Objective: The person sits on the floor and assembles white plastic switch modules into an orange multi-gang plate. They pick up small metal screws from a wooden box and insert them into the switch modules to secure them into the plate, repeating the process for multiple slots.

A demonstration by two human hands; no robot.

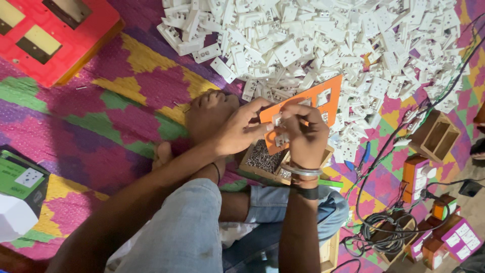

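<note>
An orange flat plate (326, 96) with rectangular cut-outs is held over my lap. My left hand (241, 129) grips its left edge. My right hand (304, 134) presses a small white socket part (277, 121) against the plate's lower corner, fingers closed on it. Below both hands sits a small wooden box of dark screws (265, 157). My bare foot (209, 108) rests on the mat just left of the hands.
A big heap of white socket parts (323, 40) covers the mat ahead. A red board (55, 35) lies at far left. Wooden boxes (435, 135), orange units (415, 177) and black cables (384, 235) crowd the right. A green-and-black box (22, 182) sits at left.
</note>
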